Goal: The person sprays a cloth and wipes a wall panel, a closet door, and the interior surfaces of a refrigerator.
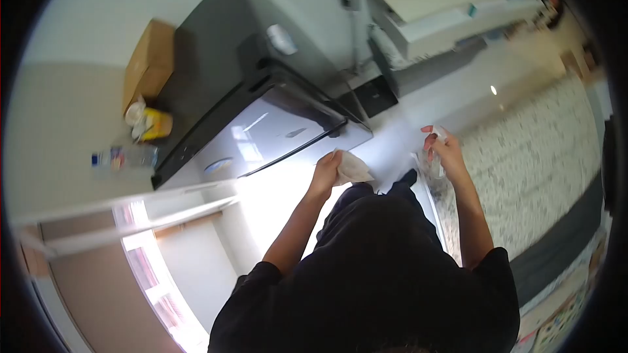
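My left hand (322, 175) is closed on a pale, off-white cloth (354, 168), which hangs loosely from the fingers in front of my legs. To the right, my right hand (450, 153) is closed around a small white and clear object (439, 133) with reddish bits near the fingers. Blur hides its exact kind; it resembles a spray bottle. Near my left hand stands a dark grey fridge (216, 39) with a glossy, reflecting front.
A cardboard box (149, 62), a yellow container (157, 123) and a clear plastic bottle (134, 156) sit along the fridge's far edge. A speckled mat or bed surface (530, 157) lies right. A white bench (458, 23) stands at the back. A bright window (154, 274) is lower left.
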`<state>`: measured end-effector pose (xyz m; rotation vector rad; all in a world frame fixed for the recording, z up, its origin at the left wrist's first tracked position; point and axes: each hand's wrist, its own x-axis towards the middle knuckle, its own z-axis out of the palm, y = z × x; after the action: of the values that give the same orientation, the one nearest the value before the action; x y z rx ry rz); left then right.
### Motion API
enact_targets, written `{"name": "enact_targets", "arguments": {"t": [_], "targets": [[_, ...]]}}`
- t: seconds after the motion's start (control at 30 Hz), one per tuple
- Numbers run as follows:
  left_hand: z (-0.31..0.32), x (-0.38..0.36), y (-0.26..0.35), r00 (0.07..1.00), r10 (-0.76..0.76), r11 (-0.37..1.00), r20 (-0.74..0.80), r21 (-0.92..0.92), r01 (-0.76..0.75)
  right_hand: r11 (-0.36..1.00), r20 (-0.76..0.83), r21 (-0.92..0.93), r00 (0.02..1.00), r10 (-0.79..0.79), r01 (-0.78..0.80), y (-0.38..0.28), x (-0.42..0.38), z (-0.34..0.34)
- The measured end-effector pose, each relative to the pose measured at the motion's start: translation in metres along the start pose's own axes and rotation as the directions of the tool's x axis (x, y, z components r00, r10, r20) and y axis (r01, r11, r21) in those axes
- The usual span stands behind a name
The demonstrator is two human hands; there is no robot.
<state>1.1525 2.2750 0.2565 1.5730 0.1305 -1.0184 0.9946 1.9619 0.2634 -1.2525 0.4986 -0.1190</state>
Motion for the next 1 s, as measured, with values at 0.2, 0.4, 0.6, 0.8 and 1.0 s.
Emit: {"name": "enact_targets", "arguments": {"t": [0.2,0.4,0.6,0.8,1.0], "targets": [[-0.08,-0.053,-0.033,0.904,0.061,0.933,-0.423,-0.298,-0.202,0.759,0.424,-0.296,0.792,-0.439,0.58,-0.048,0.037,0.14],[-0.14,-0.081,-0.051,0.861,0.195,0.947,-0.469,-0.14,-0.29,0.637,0.736,-0.175,0.529,-0.422,0.751,-0.117,0.003,0.328],[-0.215,-0.091,-0.097,0.867,0.147,0.907,-0.475,-0.285,-0.31,0.526,0.799,-0.226,0.465,-0.381,0.82,-0.115,-0.012,0.496],[-0.287,-0.111,-0.139,0.914,-0.004,0.867,-0.406,-0.457,-0.199,0.46,0.679,-0.265,0.503,-0.535,0.847,-0.077,-0.02,0.586],[-0.341,-0.126,-0.171,0.96,0.12,0.863,-0.254,-0.451,-0.227,0.482,0.549,-0.365,0.602,-0.58,0.797,-0.076,-0.02,0.601]]}}
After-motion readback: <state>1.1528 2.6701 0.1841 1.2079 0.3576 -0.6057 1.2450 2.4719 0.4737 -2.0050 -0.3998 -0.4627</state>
